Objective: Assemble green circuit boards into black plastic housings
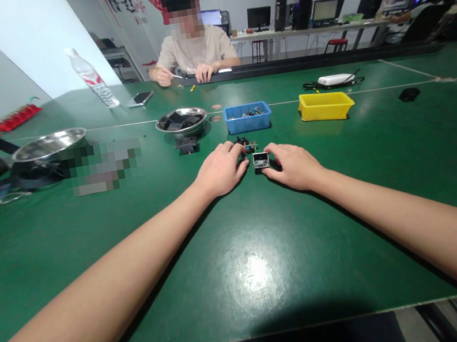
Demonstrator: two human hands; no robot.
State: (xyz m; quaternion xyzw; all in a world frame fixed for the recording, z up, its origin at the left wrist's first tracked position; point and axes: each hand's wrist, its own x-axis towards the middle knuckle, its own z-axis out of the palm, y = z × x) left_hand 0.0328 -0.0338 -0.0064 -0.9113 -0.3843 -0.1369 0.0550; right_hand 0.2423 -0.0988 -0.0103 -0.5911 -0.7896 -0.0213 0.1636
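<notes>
One steel bowl (203,122) and one yellow bin (326,110) are flanking a blue bin (249,124), left and right. Beyond its left side, a water bottle (94,82) is showing red print I cannot read. Just nearer me than the blue bin, my right hand (296,165) is pinching a boxy black-and-silver module (260,160); my left hand (222,169) is touching a dark part (245,143), clamped or not I cannot tell.

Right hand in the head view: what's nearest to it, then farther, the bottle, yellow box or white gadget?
From the right hand:
1. Yellow box, just beyond the hand, to the right.
2. White gadget, behind the yellow box.
3. Bottle, far off on the left.
</notes>
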